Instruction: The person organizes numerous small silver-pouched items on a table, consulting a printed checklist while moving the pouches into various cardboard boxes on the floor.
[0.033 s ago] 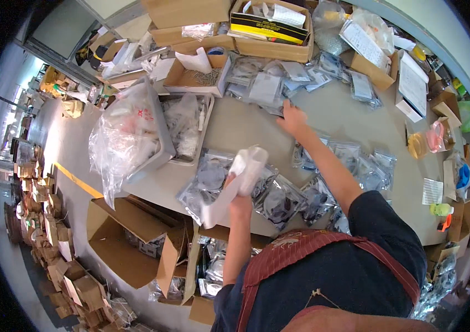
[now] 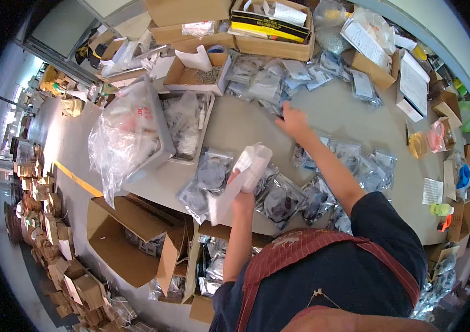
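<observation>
My left hand (image 2: pixel 241 195) is closed round a roll of white labels (image 2: pixel 254 166), from which a loose white strip (image 2: pixel 222 203) hangs down. Below and beside the roll, clear bags with dark round parts (image 2: pixel 282 200) lie along the near side of the table. Farther out, my right hand (image 2: pixel 294 120) pinches the near edge of a small clear plastic bag (image 2: pixel 271 107). Its fingertips are partly hidden. Just beyond that hand spreads a pile of flat clear packets (image 2: pixel 265 86), some with white sheets inside.
A grey bin (image 2: pixel 160 124) with plastic bags and a metal tray (image 2: pixel 204 130) stand to the left. Small parts fill a carton (image 2: pixel 182 83) behind. More bagged parts (image 2: pixel 370 169) lie right of my right forearm. Open cardboard boxes (image 2: pixel 127 249) sit below the table's near left edge.
The label roll and my left hand have shifted slightly right, and the hanging strip has swung with them. The packet beyond my right hand looks less white; that hand has barely moved.
</observation>
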Demonstrator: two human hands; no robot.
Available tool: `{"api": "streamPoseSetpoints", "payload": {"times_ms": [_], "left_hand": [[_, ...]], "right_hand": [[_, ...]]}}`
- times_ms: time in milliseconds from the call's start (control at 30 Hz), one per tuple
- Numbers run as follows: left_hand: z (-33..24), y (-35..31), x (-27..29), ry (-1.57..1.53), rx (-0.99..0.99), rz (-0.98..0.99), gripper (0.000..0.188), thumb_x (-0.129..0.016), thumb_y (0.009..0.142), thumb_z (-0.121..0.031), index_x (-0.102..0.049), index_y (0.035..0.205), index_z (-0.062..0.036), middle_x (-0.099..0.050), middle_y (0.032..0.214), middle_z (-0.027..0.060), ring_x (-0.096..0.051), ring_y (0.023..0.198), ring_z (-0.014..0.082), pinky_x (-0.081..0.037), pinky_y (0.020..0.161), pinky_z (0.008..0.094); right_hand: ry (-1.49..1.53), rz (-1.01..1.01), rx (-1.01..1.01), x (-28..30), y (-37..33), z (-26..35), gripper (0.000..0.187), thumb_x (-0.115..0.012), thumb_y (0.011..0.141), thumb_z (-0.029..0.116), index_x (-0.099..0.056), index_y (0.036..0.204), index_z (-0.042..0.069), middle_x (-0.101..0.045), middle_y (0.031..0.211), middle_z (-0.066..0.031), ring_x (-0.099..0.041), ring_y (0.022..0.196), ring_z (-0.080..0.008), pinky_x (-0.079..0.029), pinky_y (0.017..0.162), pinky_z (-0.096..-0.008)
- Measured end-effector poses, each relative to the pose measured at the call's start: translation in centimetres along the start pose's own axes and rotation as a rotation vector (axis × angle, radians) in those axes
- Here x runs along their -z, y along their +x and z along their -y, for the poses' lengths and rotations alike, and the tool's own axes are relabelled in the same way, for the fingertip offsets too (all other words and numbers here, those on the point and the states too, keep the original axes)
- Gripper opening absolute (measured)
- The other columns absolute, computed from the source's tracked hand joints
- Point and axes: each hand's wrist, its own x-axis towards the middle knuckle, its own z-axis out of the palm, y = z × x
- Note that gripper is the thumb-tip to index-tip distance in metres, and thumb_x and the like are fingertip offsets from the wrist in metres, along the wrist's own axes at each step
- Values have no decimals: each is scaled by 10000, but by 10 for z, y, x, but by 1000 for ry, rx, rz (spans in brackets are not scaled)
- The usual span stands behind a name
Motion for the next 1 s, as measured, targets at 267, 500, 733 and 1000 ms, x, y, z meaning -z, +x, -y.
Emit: {"api": "streamPoseSetpoints", "payload": {"times_ms": [267, 500, 733, 1000], "left_hand": [[38, -15, 52, -50, 77, -83, 431, -480, 1031, -285, -483, 1375, -27, -529, 1382, 135, -507, 1277, 286, -395, 1106, 457], [-40, -55, -26, 78, 134, -50, 296, -625, 903, -166, -592, 1138, 10, -673, 1142, 146, -663, 1035, 254, -505, 948, 398], [-34, -54, -13, 79, 143, -55, 344, -609, 915, -180, -575, 1173, 45, -678, 1118, 158, -673, 994, 247, -505, 922, 357], [-28, -55, -2, 62, 153, -8, 258, -609, 929, -162, -623, 1090, 39, -710, 1018, 143, -694, 861, 217, -546, 802, 328]], "right_hand": [[110, 215, -70, 10, -102, -11, 469, -640, 884, 474, -594, 1008, 23, -675, 768, -198, -672, 772, -383, -514, 684, -505], [24, -130, 213, 28, -18, -7, 579, -732, 844, 394, -538, 1254, 33, -642, 1115, -232, -625, 1003, -410, -511, 836, -524], [-239, -147, 348, -39, 37, 38, 837, -789, 752, 376, -415, 1398, -3, -469, 1342, -400, -620, 1036, -494, -536, 852, -533], [-397, -103, 431, -39, 42, 41, 657, -709, 842, 328, -484, 1343, -32, -519, 1300, -317, -661, 899, -403, -557, 765, -473]]}}
